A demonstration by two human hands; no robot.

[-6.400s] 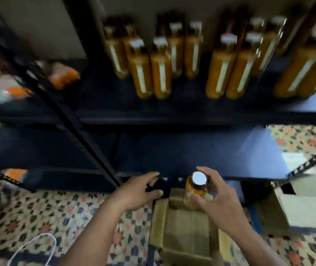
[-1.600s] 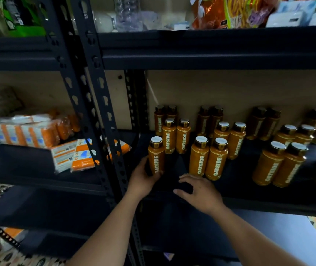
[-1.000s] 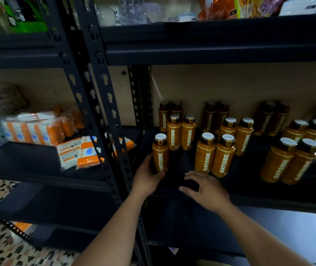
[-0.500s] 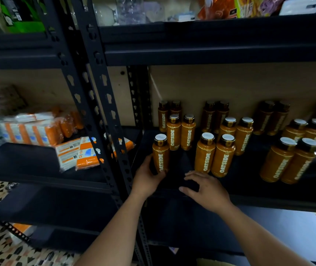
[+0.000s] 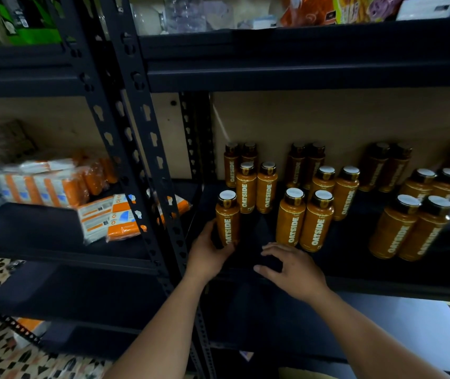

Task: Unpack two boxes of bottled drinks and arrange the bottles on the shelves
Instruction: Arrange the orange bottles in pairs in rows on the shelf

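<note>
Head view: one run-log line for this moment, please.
step: shelving | left hand: grips front-left Oatside bottle, upright on shelf | right hand: empty, fingers loosely curled above shelf front

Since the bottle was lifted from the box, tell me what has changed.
The right hand let go of its bottle and is now empty by the shelf. The left hand came up and grips the front-left bottle standing there. The other bottles stayed in their rows.
</note>
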